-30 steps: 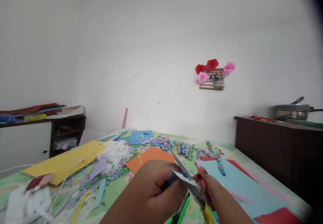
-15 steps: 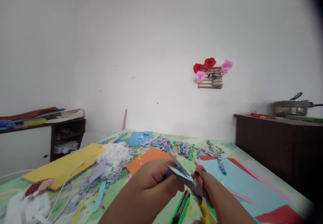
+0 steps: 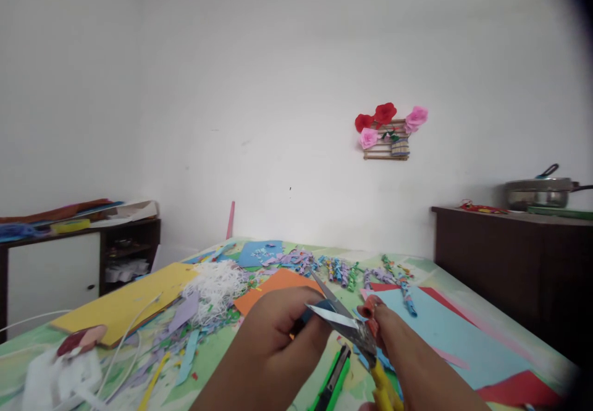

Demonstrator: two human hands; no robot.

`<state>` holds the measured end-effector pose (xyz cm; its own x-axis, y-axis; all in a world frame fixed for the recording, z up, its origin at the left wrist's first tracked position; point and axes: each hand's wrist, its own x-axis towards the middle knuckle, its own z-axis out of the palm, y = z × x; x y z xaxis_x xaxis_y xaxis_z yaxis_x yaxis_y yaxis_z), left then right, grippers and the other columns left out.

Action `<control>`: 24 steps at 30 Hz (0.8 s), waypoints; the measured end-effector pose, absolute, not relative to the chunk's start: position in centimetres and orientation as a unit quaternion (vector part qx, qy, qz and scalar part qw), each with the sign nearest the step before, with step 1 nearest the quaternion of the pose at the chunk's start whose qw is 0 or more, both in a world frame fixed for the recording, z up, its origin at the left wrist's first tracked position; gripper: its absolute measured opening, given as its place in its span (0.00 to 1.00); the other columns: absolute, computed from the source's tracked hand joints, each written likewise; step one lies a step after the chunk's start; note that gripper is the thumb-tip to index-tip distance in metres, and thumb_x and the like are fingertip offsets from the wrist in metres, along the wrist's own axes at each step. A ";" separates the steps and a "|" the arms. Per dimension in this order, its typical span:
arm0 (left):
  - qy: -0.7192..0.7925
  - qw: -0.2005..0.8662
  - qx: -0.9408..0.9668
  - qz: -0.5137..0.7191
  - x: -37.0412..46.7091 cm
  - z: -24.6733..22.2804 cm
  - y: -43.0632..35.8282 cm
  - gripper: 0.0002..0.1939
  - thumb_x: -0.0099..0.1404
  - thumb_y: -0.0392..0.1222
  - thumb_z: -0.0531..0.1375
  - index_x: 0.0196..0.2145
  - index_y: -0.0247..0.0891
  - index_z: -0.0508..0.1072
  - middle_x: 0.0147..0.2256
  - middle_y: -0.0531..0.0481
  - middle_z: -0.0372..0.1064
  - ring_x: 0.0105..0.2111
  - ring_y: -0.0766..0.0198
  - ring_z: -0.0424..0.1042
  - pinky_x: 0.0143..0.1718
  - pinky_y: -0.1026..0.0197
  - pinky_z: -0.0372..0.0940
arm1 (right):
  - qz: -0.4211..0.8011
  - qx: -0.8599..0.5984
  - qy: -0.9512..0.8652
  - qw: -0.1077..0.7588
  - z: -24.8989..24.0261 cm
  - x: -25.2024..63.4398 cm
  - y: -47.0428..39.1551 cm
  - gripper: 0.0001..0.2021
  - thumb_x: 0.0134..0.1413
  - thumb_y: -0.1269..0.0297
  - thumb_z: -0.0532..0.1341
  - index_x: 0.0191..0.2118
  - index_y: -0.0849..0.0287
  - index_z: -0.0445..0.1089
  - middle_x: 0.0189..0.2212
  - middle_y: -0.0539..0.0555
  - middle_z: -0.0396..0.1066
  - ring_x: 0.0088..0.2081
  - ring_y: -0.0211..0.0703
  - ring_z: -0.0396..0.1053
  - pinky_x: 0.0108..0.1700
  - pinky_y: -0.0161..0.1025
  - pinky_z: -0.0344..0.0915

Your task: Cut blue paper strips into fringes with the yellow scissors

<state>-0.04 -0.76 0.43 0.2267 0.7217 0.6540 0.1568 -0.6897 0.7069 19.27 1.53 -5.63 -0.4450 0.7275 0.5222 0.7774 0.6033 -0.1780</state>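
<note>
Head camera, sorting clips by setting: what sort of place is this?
Probably a home room used for paper crafts: coloured paper sheets and scraps cover the table, paper roses hang on the wall, a pan sits nearby.

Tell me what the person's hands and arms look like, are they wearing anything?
Both are bare. The left hand and its forearm show no sleeve, glove, watch or ring. The right hand and its forearm are bare too, with no sleeve or bracelet in view. The fingers look rounded and plain. One right fingertip seems to have a reddish orange nail, though it is too blurred to be sure.
</note>
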 end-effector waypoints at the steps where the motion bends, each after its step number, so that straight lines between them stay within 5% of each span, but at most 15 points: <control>1: 0.294 0.268 0.735 0.550 0.0 0.4 -0.7 0.12 0.59 0.38 0.53 0.19 0.39 0.67 0.17 0.58 0.57 0.18 0.70 0.54 0.18 0.69 0.51 | -0.058 -0.443 -0.847 0.288 -5.6 19.3 1.5 0.33 0.46 0.57 0.59 0.56 0.70 0.50 0.56 0.72 0.54 0.57 0.58 0.52 0.52 0.45 0.57; 5: 0.291 0.299 0.728 0.544 0.1 0.3 -0.6 0.11 0.58 0.40 0.53 0.19 0.38 0.67 0.17 0.59 0.54 0.17 0.70 0.52 0.18 0.68 0.49 | -0.019 -0.443 -0.846 0.298 -5.2 19.4 1.2 0.33 0.46 0.52 0.59 0.54 0.69 0.53 0.56 0.72 0.54 0.57 0.60 0.53 0.51 0.46 0.58; 19: 0.324 0.287 0.715 0.549 0.2 0.3 -0.8 0.15 0.57 0.38 0.53 0.15 0.39 0.58 0.16 0.59 0.53 0.18 0.69 0.52 0.20 0.66 0.49 | 0.044 -0.436 -0.856 0.275 -4.9 19.6 0.9 0.33 0.42 0.63 0.62 0.56 0.66 0.54 0.56 0.68 0.55 0.57 0.59 0.54 0.52 0.44 0.58; 24: 0.334 0.265 0.731 0.533 -0.4 0.4 -0.7 0.14 0.57 0.36 0.54 0.15 0.39 0.62 0.17 0.58 0.56 0.20 0.69 0.56 0.23 0.67 0.52 | 0.088 -0.438 -0.839 0.311 -4.1 19.0 0.3 0.29 0.35 0.69 0.63 0.49 0.60 0.61 0.49 0.61 0.65 0.51 0.56 0.62 0.47 0.41 0.62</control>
